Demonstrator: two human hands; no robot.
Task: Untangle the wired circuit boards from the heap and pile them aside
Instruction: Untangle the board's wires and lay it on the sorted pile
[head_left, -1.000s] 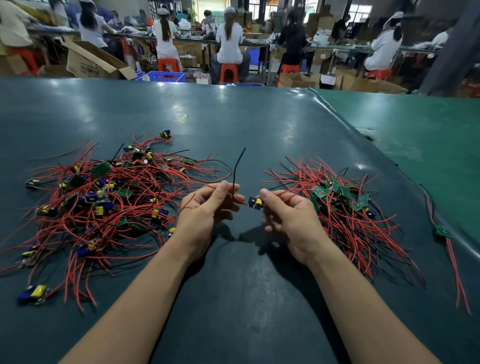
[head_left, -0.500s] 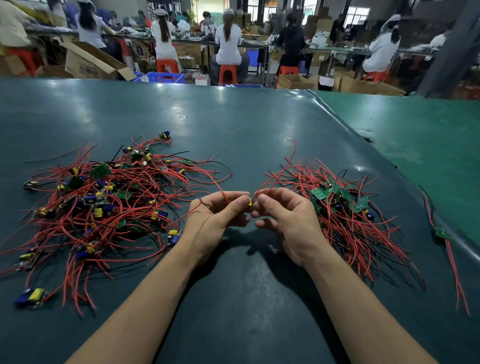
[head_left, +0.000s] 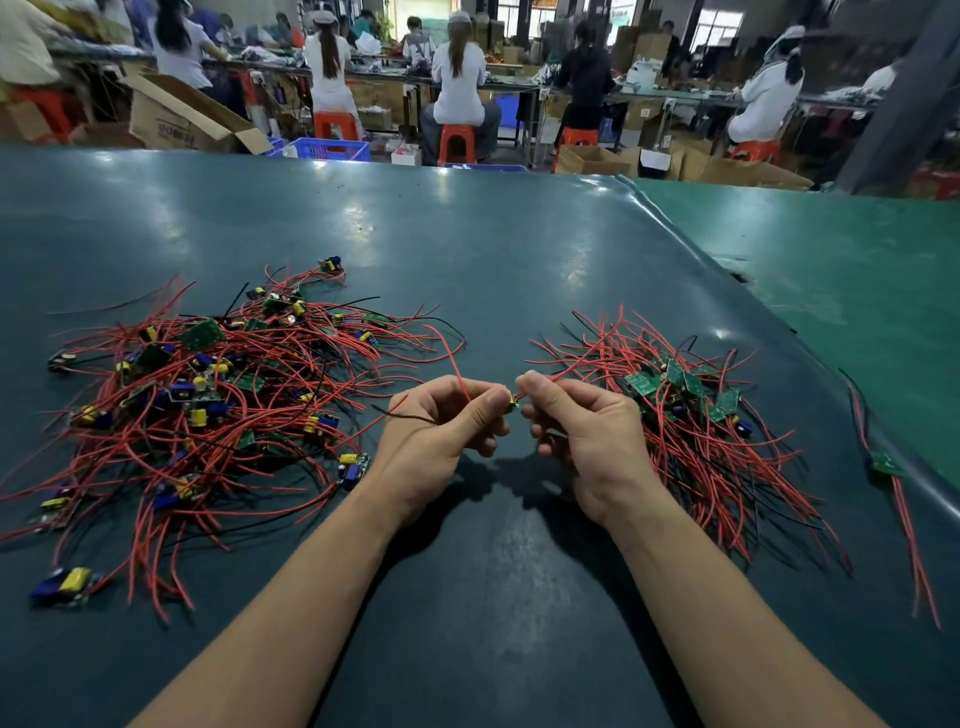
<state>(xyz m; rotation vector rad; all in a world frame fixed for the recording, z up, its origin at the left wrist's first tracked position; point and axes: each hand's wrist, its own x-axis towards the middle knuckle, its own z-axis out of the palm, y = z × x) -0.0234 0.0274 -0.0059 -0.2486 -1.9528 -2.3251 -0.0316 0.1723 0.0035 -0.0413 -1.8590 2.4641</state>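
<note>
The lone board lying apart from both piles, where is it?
Head view, far right: lone board lies near the mat's edge, right of the sorted pile.

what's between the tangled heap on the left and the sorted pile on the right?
Head view: both hands, left hand and right hand, pinching one small board with red wires, between heap and pile; bare dark mat beyond them.

Two bare forearms enter from the lower edge of the frame, with no sleeves in sight. The left hand (head_left: 441, 431) and the right hand (head_left: 582, 436) wear no gloves, rings, watch or bands. The fingers (head_left: 488, 402) end in short, plain, unpainted nails.
</note>
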